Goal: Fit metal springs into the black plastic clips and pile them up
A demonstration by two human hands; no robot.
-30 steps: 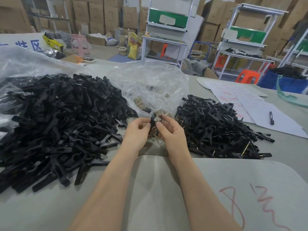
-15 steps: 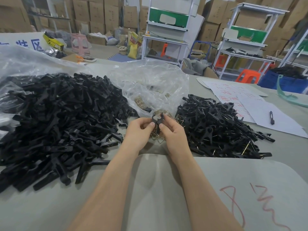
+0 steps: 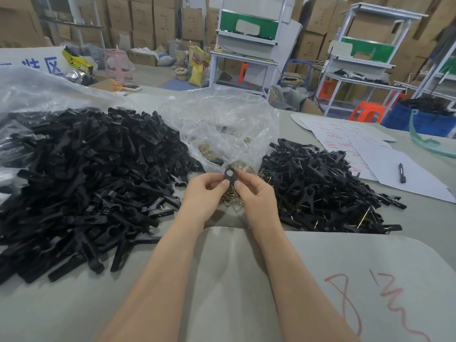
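Note:
A black plastic clip [image 3: 230, 174] with a round hole is held end-on between both hands at the table's centre. My left hand [image 3: 206, 192] pinches its left side and my right hand [image 3: 256, 195] pinches its right side. Under the hands lies a small heap of brass-coloured metal springs [image 3: 232, 199], spilling from a clear plastic bag [image 3: 222, 127]. A big heap of loose black clip halves [image 3: 81, 174] fills the left. A smaller pile of clips with springs fitted [image 3: 320, 186] lies on the right. Whether a spring sits in the held clip is hidden.
Grey card sheets cover the table, one with red marks [image 3: 357, 299] at the front right. White papers with red writing [image 3: 350, 144] and a pen [image 3: 401, 172] lie at the far right. Clear plastic sheeting [image 3: 37, 90] lies behind the left heap. Shelving and cartons stand beyond the table.
Both hands have lifted slightly off the spring heap, and the clip has turned so that its round hole now faces me between the fingertips.

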